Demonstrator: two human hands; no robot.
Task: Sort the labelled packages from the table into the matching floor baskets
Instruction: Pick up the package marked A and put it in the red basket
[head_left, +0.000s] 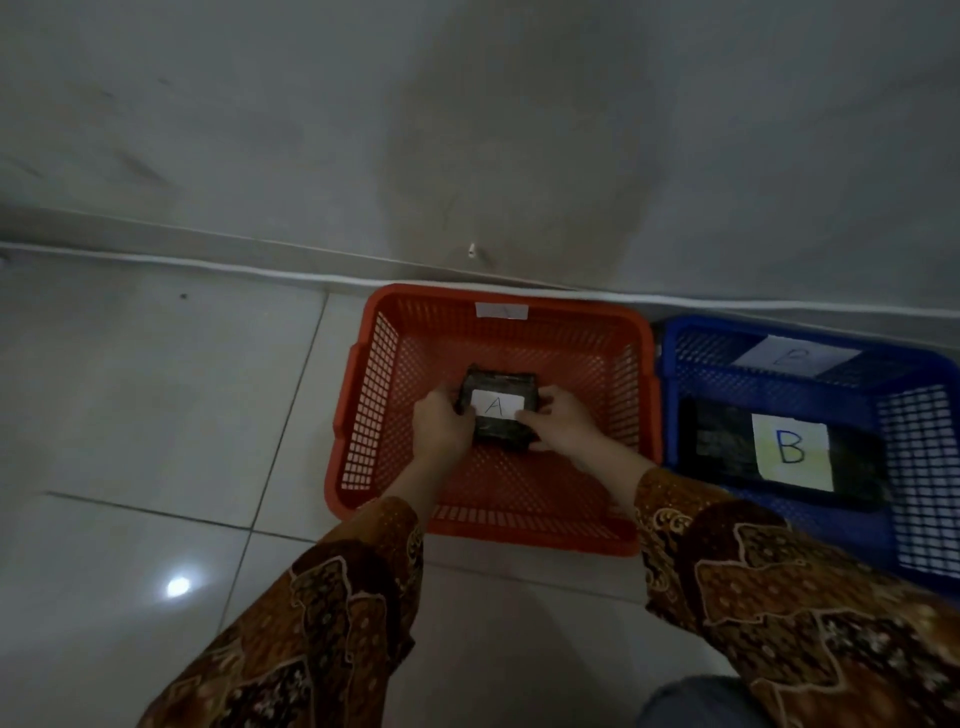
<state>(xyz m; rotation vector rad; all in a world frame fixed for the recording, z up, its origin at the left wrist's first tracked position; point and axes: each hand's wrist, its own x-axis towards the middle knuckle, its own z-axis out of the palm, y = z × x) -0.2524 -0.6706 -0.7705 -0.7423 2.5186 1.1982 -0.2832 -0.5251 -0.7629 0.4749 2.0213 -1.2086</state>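
Now | both hands, left (441, 423) and right (563, 423), clasp package A (496, 402) in orange basket (358, 410) | basket label (501, 310) unreadable

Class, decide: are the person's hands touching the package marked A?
Touching. The head view shows the left hand and right hand gripping opposite sides of the package marked A.

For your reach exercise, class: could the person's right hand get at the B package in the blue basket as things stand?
Probably yes, once freed: the right hand grips the A package, but the B package lies uncovered in the open-topped blue basket beside it.
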